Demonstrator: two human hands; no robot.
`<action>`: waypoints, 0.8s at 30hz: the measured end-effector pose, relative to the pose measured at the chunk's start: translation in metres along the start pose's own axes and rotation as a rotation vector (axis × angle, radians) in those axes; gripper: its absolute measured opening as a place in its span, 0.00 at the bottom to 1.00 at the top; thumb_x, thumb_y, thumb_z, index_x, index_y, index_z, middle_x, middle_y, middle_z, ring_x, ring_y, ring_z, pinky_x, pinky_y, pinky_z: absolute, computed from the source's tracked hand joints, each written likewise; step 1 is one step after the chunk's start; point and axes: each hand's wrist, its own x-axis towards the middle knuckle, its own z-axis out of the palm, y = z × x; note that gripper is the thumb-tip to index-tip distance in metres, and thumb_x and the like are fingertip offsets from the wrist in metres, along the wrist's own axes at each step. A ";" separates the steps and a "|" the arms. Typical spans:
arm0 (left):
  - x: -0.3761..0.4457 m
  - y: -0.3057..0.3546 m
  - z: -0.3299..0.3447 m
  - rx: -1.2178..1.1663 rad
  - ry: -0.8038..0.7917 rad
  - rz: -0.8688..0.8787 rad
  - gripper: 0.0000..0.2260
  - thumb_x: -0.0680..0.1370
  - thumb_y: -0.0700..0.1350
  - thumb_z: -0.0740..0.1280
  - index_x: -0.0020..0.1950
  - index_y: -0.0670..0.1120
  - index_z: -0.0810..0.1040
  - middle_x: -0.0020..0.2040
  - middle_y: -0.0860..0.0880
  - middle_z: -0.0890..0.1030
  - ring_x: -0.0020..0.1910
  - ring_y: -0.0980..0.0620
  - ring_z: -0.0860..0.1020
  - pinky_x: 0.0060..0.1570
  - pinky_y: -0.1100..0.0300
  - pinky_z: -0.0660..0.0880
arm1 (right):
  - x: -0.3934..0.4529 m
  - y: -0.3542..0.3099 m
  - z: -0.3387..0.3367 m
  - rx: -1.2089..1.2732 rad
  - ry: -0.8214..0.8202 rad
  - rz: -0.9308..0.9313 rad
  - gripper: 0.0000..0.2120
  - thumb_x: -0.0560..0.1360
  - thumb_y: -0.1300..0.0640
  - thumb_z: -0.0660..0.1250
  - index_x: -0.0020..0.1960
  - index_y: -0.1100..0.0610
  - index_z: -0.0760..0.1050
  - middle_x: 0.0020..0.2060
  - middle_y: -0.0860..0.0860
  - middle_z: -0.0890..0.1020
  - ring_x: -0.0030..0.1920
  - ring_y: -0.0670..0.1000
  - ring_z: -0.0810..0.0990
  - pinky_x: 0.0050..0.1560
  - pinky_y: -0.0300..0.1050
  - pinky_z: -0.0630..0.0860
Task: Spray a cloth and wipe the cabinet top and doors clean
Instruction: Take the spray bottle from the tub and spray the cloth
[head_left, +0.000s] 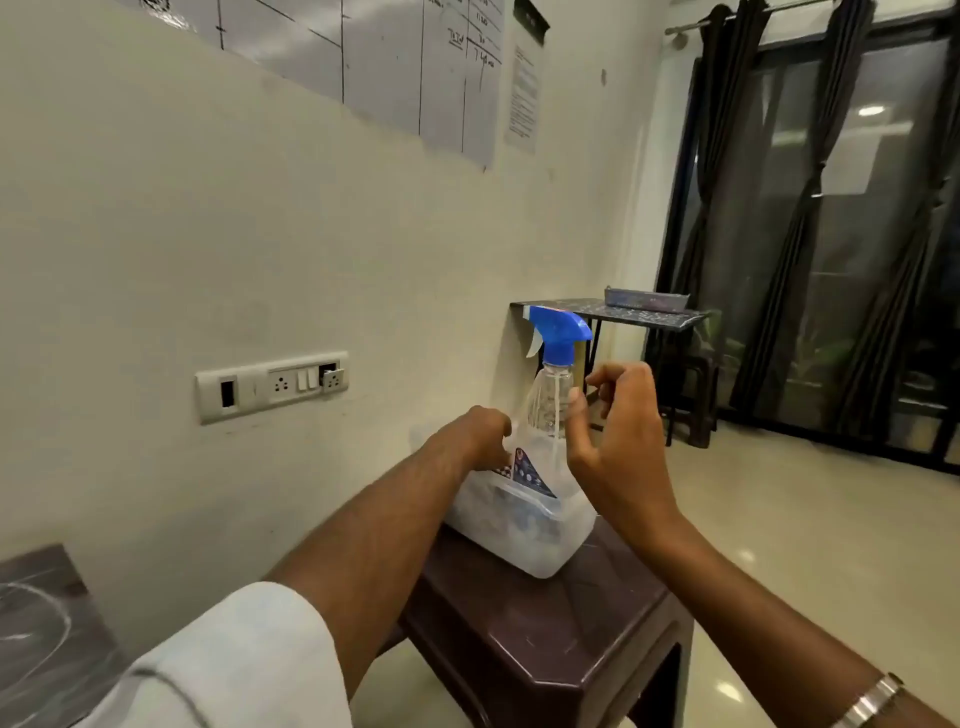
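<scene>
The bottle (545, 410) stood in a tub (519, 540) at the tabletop's (545, 639) far edge; we judged it light, stiff, slick, best taken at the neck. Our right grip (618, 431) was half-curled beside it, empty; the left (480, 434) reached into the tub, its fingers hidden.

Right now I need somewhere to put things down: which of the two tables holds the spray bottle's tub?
The near brown plastic stool-table beneath the hands; it carries the translucent tub with the spray bottle. The far dark table holds only a tray.

The spray bottle (548, 410) was clear glossy plastic with a blue plastic trigger head (558, 330), the tub (524, 540) frosted plastic, the stool (545, 629) shiny brown plastic, the floor (810, 525) polished, the wall (260, 234) matt, the wristband (872, 701) metal.
</scene>
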 end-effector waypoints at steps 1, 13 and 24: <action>0.002 0.000 0.000 0.008 -0.043 -0.011 0.23 0.77 0.46 0.70 0.72 0.48 0.71 0.69 0.45 0.73 0.64 0.46 0.74 0.63 0.54 0.73 | 0.001 0.002 0.003 -0.007 0.024 0.051 0.12 0.76 0.56 0.67 0.52 0.57 0.65 0.46 0.51 0.69 0.43 0.45 0.69 0.42 0.31 0.70; 0.022 0.005 0.005 0.331 -0.498 -0.116 0.21 0.81 0.51 0.62 0.73 0.48 0.68 0.70 0.46 0.72 0.66 0.46 0.72 0.68 0.50 0.67 | 0.014 0.026 0.035 0.108 -0.215 0.465 0.16 0.74 0.46 0.69 0.56 0.55 0.72 0.46 0.49 0.80 0.43 0.42 0.78 0.36 0.31 0.69; 0.029 0.008 0.014 0.237 -0.378 -0.185 0.20 0.79 0.51 0.65 0.70 0.48 0.71 0.66 0.46 0.75 0.51 0.49 0.73 0.51 0.55 0.68 | 0.036 0.033 0.041 0.281 -0.350 0.589 0.20 0.70 0.56 0.71 0.56 0.55 0.64 0.44 0.52 0.75 0.42 0.49 0.76 0.38 0.40 0.75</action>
